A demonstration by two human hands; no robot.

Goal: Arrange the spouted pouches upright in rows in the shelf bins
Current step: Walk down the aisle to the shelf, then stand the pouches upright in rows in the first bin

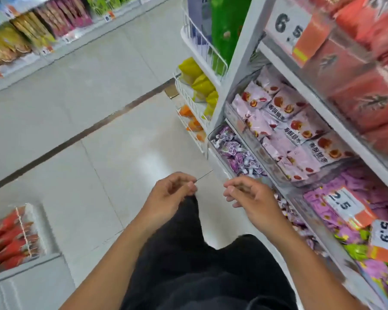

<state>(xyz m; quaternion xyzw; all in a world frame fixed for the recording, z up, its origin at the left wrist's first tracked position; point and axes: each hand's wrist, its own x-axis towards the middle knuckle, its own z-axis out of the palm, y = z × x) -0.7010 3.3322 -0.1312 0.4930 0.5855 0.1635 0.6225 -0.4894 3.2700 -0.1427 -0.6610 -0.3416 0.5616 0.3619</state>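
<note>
My left hand [171, 193] and my right hand [249, 195] hover side by side over the aisle floor, in front of my dark trousers. The fingers of both are loosely curled and I see nothing in either. To the right of my right hand stands the white shelf unit [240, 63] with clear bins: one holds pink packets [289, 121], a lower one purple wrapped sweets [235, 153]. Yellow pouches [197, 79] and orange pouches [192, 121] sit in white wire racks at the shelf's end; the blur hides any spouts.
Red packs [363, 90] fill the upper right shelf, with price tags 6.5 [289, 25], 2.5 [343, 202] and 5.9 [385, 233]. Across the pale tiled floor [99, 108] runs another shelf of snack bags [31, 32]. A rack of red packets [11, 240] stands at lower left.
</note>
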